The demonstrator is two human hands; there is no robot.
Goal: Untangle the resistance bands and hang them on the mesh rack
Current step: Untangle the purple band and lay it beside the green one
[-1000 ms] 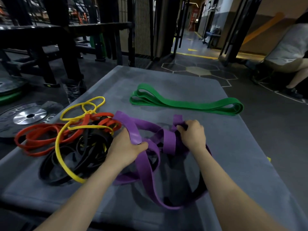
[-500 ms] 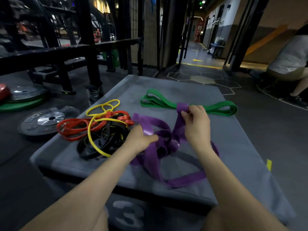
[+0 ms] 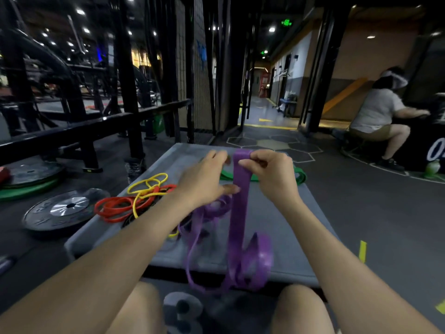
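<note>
One band (image 3: 239, 213) is purple. One band (image 3: 299, 177) is green. One band (image 3: 147, 186) is yellow, one band (image 3: 113, 208) is orange-red, and one band (image 3: 128, 219) is black. The surface (image 3: 284, 225) is grey. Its front side is black with a grey 3 (image 3: 183, 312). The floor (image 3: 385, 213) is dark grey with pale six-sided shapes and yellow marks.
</note>
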